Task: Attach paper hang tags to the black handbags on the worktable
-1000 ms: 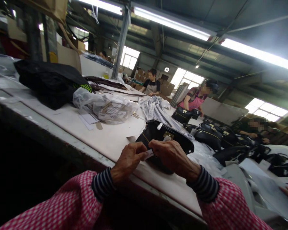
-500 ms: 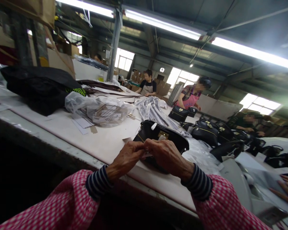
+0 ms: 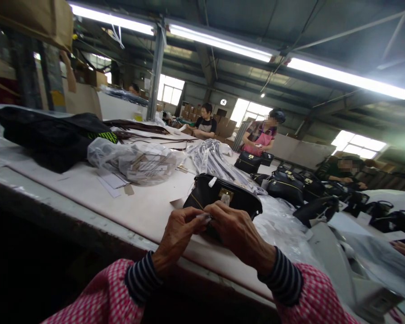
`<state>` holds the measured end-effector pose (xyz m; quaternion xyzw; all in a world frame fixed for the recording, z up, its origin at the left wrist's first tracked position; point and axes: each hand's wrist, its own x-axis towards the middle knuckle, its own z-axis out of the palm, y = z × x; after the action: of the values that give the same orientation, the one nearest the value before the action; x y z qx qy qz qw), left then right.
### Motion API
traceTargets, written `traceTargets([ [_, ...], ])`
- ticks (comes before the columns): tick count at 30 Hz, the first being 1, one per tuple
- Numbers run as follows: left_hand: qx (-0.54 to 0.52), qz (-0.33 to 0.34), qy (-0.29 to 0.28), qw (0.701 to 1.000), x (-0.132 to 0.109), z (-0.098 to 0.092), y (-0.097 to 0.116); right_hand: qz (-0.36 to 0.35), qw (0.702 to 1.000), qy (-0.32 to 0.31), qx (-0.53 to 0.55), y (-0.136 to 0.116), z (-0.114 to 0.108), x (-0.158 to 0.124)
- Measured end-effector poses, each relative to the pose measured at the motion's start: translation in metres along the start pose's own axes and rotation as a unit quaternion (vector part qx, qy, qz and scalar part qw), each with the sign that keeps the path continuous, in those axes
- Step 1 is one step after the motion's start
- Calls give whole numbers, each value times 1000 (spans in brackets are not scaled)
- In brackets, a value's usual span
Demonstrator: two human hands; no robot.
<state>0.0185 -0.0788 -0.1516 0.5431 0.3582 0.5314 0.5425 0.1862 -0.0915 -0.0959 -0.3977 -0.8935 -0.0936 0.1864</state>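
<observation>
Pale worktable (image 3: 155,204): front edge slants from left toward lower right. I log left hand (image 3: 177,236) pinching a white tag (image 3: 204,217), right hand (image 3: 241,231) meeting it, grip indiscernible. Black handbag (image 3: 243,198), frame centre; tabletop strip leftward, plastic sheeting (image 3: 283,220) rightward.

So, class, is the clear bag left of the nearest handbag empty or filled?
Filled, at least partly: flat brown and white pieces show through the clear bag.

- The head camera is sitting close behind and above the bare left hand (image 3: 175,237) and bare right hand (image 3: 240,230).
- It is facing forward and down across the long pale table (image 3: 148,204) beyond them.
</observation>
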Motion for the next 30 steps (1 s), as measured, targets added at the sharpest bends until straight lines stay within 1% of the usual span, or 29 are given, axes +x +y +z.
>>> traceTargets([
  [2,14,-16,-9,1000,1,-2,3,-11,999,41,-2,1,4,-13],
  [6,39,-47,-18,998,2,-4,6,-34,989,109,-92,1,19,-28],
  [10,50,-63,-18,997,4,-4,8,-66,978,140,-136,1,35,-27],
  [14,59,-65,-16,996,7,-4,6,-49,979,165,-106,1,42,-23],
  [19,74,-9,-14,997,6,-4,3,-3,978,192,-82,-3,42,-23],
  [24,130,38,-2,991,1,-3,4,36,977,191,-89,-9,40,-20],
  [26,158,68,-4,985,0,-3,3,60,977,181,-96,-8,38,-17],
  [30,228,126,-16,965,-3,-2,1,103,980,138,-99,-7,34,-11],
])
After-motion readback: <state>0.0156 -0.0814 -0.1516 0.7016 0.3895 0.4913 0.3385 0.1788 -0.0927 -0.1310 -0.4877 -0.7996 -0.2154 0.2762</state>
